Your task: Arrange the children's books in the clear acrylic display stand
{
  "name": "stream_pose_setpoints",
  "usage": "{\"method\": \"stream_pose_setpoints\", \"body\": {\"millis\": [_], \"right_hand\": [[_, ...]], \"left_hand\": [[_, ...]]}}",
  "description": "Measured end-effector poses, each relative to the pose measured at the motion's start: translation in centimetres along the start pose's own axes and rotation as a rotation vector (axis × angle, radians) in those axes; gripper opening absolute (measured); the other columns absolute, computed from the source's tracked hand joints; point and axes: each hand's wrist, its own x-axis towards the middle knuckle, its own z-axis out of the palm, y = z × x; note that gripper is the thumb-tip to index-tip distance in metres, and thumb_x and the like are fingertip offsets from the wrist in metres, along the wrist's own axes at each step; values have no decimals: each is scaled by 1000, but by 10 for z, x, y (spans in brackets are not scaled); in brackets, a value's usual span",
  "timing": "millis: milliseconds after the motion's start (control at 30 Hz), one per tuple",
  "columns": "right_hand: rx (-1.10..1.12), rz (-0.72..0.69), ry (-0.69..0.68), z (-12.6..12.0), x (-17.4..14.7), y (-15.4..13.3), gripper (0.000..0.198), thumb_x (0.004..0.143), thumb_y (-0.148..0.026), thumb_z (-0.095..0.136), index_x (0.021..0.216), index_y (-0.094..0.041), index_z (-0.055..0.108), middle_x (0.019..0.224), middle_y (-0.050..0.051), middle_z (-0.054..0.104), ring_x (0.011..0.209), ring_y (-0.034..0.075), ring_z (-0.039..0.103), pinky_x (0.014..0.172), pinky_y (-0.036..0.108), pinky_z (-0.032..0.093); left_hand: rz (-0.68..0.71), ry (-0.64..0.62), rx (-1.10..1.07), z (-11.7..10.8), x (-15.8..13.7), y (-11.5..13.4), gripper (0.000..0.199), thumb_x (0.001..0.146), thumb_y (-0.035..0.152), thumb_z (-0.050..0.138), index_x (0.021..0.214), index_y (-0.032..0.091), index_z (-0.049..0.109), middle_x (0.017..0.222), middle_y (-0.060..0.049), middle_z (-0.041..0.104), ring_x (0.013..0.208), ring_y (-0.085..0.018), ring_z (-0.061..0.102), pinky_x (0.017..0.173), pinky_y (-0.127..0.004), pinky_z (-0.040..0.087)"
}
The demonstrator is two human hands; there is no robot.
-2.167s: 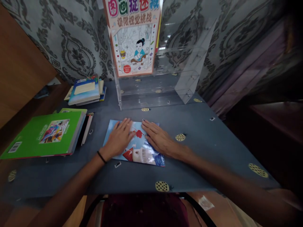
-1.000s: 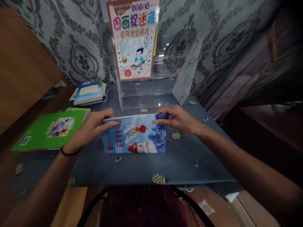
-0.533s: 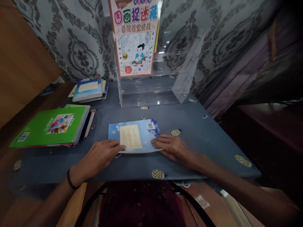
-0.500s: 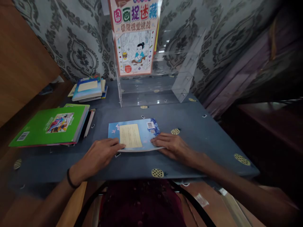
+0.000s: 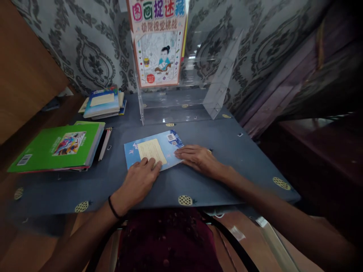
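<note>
A thin light-blue book with a cream text panel and a barcode lies on the cloth-covered table, turned at an angle. My left hand is palm down over its near edge, with somewhat bent, parted fingers on the cover. At the right edge, my right hand grips the book. Its fingers lie together over the cover, and the thumb is low at the near right corner, partly hidden. A dark band circles my left wrist.
To the left is a stack of books topped by a green book. Behind it is a smaller pile with a blue book on top. A clear acrylic stand at the back holds an upright picture book. Patterned curtain hangs behind.
The blue book has turned counterclockwise, its right end going away from me. My left hand has moved right, from the near left edge onto the cover. The view has shifted slightly.
</note>
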Motion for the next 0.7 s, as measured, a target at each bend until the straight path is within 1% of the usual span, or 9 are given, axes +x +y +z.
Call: {"method": "stream_pose_setpoints", "body": {"millis": [67,133,200,267,367,467,600,700], "right_hand": [[13,10,-12,1,8,14,25,101,-27,53,116,-19,72,120,11,74,114,24,68,97,46,55],[14,26,-27,3,13,22,25,100,-25,56,119,-20,71,123,10,73,118,24,67,101,46,53],[-6,45,-48,3,13,25,26,99,-23,56,121,-22,70,127,10,71,121,24,65,103,47,51],[-37,56,-76,2,10,20,30,99,-22,54,127,-22,67,132,10,69,125,24,63,105,48,50],[-104,70,-120,1,2,2,38,97,-19,53,135,-19,61,141,13,62,132,26,57,109,54,45],[-175,101,-129,5,-4,-24,42,97,-21,53,139,-15,57,144,17,58,136,30,51,114,59,38],[-227,152,-87,15,-8,-56,42,99,-24,49,140,-12,56,138,17,61,132,31,52,112,55,42],[-264,201,-72,16,-9,-66,41,100,-23,47,139,-17,56,131,15,62,123,31,55,108,54,44]], "left_hand": [[-14,14,-2,1,8,2,41,100,18,47,141,21,47,110,-11,62,104,-27,60,75,-36,56],[-14,29,-20,1,16,4,47,100,18,46,147,26,42,113,-11,60,107,-27,58,76,-36,56],[-5,23,-39,1,23,5,47,102,21,44,148,28,40,117,-12,59,107,-28,58,74,-35,57],[1,-5,-51,1,28,6,45,102,24,44,147,27,42,119,-13,57,106,-28,58,72,-35,57],[7,-26,-49,3,30,6,45,102,25,44,147,25,43,118,-13,57,105,-28,58,71,-35,57],[4,-11,-56,6,29,6,45,102,25,45,147,26,43,115,-12,57,105,-28,58,72,-35,57],[-22,14,-89,8,27,7,41,102,27,46,144,29,48,112,-10,57,104,-26,58,73,-34,57],[-37,20,-111,9,27,7,41,102,28,46,143,28,48,112,-10,58,103,-26,58,73,-34,57]]}}
